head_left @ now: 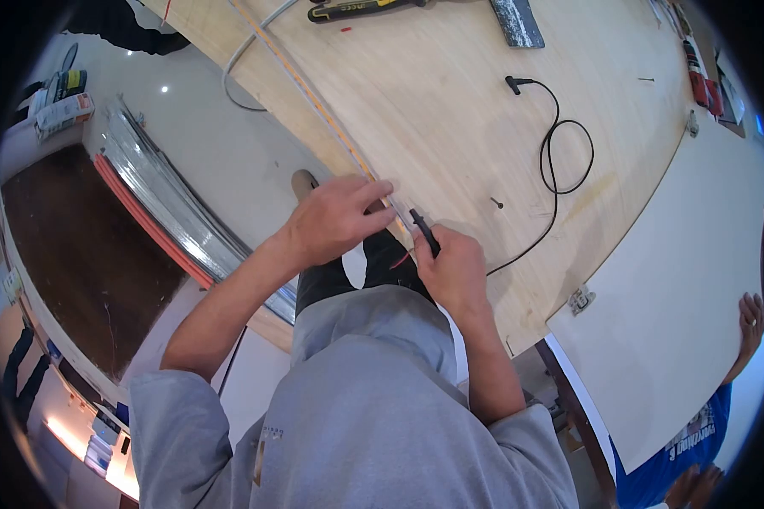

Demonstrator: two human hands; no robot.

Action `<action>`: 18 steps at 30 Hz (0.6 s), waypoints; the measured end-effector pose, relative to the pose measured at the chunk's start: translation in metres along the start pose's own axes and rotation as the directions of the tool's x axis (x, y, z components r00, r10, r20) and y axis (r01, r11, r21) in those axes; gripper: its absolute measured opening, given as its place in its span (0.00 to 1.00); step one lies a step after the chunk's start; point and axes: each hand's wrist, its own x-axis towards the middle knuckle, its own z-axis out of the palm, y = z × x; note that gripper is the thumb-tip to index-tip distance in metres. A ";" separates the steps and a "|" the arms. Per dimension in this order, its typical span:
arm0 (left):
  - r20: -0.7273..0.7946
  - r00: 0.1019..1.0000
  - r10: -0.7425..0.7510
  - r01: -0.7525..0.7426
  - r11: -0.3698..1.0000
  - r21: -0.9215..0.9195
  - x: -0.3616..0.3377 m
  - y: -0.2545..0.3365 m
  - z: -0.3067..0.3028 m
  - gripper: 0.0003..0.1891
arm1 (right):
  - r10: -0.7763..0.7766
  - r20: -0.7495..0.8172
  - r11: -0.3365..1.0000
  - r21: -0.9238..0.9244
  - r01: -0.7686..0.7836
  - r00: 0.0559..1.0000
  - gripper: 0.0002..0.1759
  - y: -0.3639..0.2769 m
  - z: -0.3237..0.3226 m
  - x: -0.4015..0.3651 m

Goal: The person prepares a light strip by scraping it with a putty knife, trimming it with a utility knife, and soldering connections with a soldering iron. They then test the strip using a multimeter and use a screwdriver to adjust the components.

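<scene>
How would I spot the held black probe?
Find the wooden board, then the right hand at its edge. The slim black probe juts from that hand beside a long strip. Unlike the black plug lying on the board, it is held.

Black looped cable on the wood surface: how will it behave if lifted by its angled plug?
Probably floppy: the cable lies in loose curves. Likely light, since it looks thin. Lifting the plug may tighten the loop, where the cable crosses itself.

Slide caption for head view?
Left hand at a thin strip, right hand holding a black tool, at a wooden board.
</scene>
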 end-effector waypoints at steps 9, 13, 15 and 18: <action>-0.083 0.948 -0.308 0.284 0.933 -0.223 0.001 0.021 0.019 0.08 | -0.018 -0.065 0.953 0.301 0.037 0.998 0.16 -0.004 0.001 -0.005; -0.040 0.932 -0.361 0.338 0.901 -0.271 0.000 0.022 0.017 0.09 | -0.072 -0.103 0.918 0.381 0.106 0.992 0.12 0.003 0.008 -0.005; -0.003 0.926 -0.378 0.362 0.889 -0.280 -0.001 0.022 0.015 0.10 | -0.163 -0.184 0.939 0.271 0.209 0.969 0.10 0.010 0.015 -0.003; -0.002 0.912 -0.410 0.395 0.881 -0.260 0.001 0.024 0.007 0.10 | -0.210 -0.271 0.942 0.200 0.268 0.939 0.08 0.008 0.020 -0.003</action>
